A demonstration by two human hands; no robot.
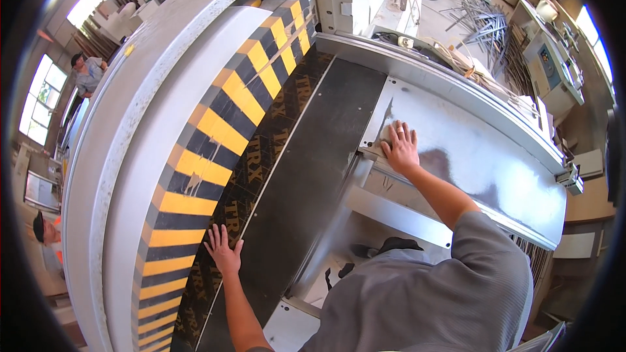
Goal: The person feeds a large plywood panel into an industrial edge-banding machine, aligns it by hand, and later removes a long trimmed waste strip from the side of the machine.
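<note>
Touching the partly hidden patterned board (255,169), left hand (225,254) lies spread.

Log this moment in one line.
left hand: spread, on black patterned sheet; right hand: spread, on grey metal panel; holding: nothing

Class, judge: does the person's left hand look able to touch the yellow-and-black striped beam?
Probably yes: the left hand appears close beside the striped beam, with nothing visible between them.

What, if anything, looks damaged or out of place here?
The black-and-yellow striped beam has a pale, ragged patch, above the left hand, as if scuffed or torn. Toward the upper right, thin strips lie in a crisscross tangle rather than stacked.
</note>
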